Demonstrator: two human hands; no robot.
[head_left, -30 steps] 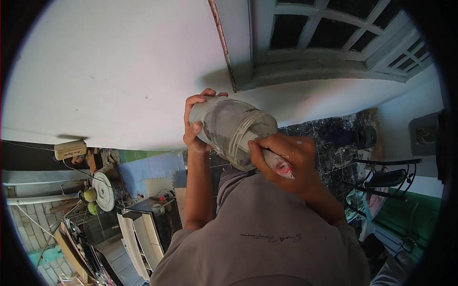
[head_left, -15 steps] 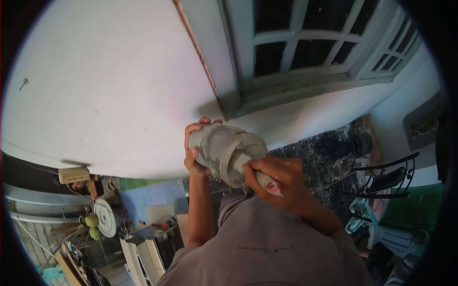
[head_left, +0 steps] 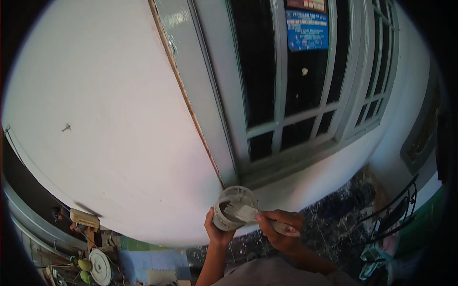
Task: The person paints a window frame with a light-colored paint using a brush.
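A translucent tub [head_left: 224, 223] with grey-white smears is gripped from below and the side by my left hand [head_left: 220, 232]. My right hand [head_left: 282, 229] is closed around the handle of a paint brush [head_left: 244, 212]. The brush's pale bristle end lies over the tub's open mouth, and its handle, with a red mark, points to the lower right. What is inside the tub is hard to make out. Both hands are low in the view, close to the white wall [head_left: 129, 143].
A grey-framed window [head_left: 281, 128] with a blue sticker [head_left: 307, 31] is above the hands. Speckled dark floor tiles [head_left: 329, 233] lie below right, near a black metal chair [head_left: 393, 217]. A cardboard box [head_left: 85, 218] and a round white lid [head_left: 101, 267] stand lower left.
The view has tilted up, showing more window and the sticker. The tub and both hands sit lower in view; the tub's mouth now faces more upward, with the brush still over it.
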